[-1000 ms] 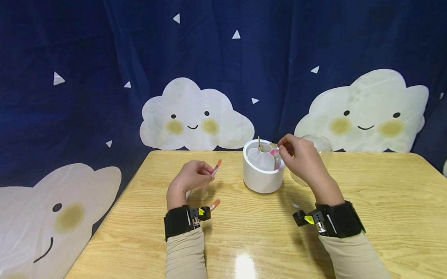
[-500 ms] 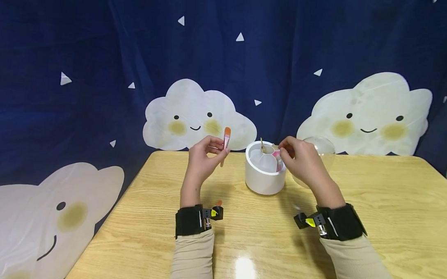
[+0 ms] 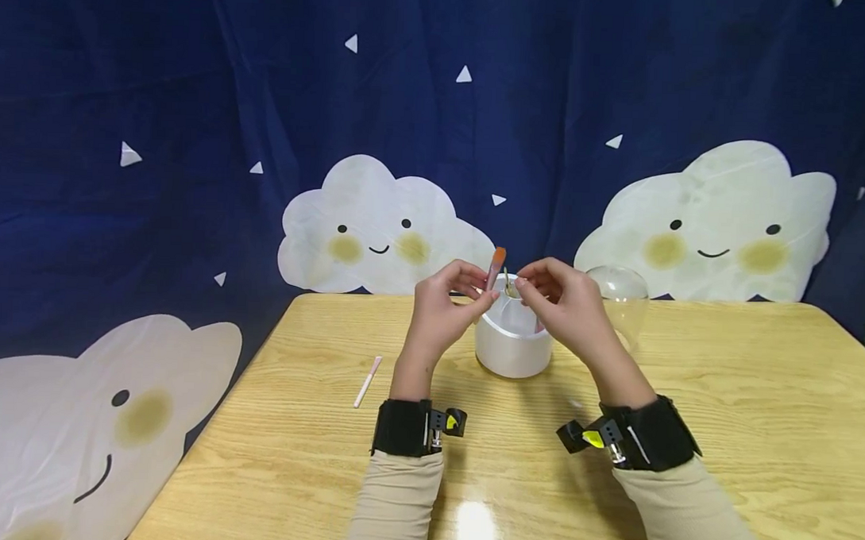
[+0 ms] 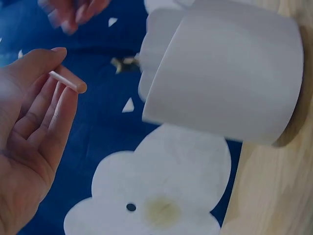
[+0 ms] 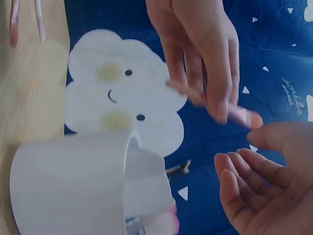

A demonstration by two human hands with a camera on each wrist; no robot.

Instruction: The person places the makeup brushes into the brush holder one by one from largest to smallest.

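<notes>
A makeup brush with orange bristles is pinched between the thumb and fingers of my left hand, its bristles up. That hand is just left of a white round holder with inner compartments. On the holder's right side, my right hand hangs with bent, loose fingers and nothing between them. The right wrist view has the right thumb right at the bristle end of the brush. A thin gold-coloured piece sticks up out of the holder, and something pink shows inside.
A clear dome stands behind the right hand. Left of the left forearm, a thin white-handled brush lies on the wooden table. In the right wrist view a second, darker brush lies beside it. A blue cloud-printed curtain hangs behind.
My left hand has lifted the brush from the table's left part and carried it right, up to the holder. My right hand has shifted slightly left from the holder's right rim.
</notes>
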